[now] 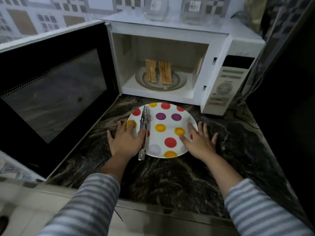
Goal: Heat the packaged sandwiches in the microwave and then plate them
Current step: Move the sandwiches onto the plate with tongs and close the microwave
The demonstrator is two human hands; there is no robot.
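Sandwiches: upright on edge on the microwave turntable, door open; likely light, soft, hot, apt to topple.
Hold: best pinched across the flat faces with the tongs.
Plate: on the worktop, likely stiff, breakable.
Left hand: fingers spread flat, thumb touching tongs.
Right hand: flat, spread over plate rim.

No text, brand or number can be read anywhere. The microwave's control panel carries rows of printed button labels and a dark display window — all too blurred to make out. Two clear jars on top of the microwave each bear a small white label with dark marks — also illegible.
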